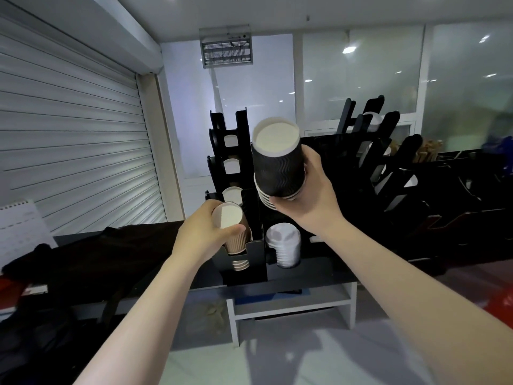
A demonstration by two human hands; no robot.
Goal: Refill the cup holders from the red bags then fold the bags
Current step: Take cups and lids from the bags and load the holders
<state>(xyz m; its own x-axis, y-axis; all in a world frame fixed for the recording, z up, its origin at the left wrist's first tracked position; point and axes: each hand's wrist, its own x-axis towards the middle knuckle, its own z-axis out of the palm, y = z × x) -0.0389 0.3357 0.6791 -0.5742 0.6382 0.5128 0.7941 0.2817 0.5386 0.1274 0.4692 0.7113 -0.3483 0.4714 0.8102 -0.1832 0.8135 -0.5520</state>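
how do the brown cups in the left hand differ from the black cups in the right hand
Ribs: straight on the brown cups, wavy on the black cups.
Pose: the left hand has the brown cups low in the cup holder; the right hand holds the black cups raised above it.
Width: the black cups look wider than the brown cups.
Both are nested stacks, white bases toward the camera.

Ribbed paper cups (279, 168) — matt holder (247, 273)

Bare forearms (133, 318), bare left hand (201, 234), right hand (309, 202)
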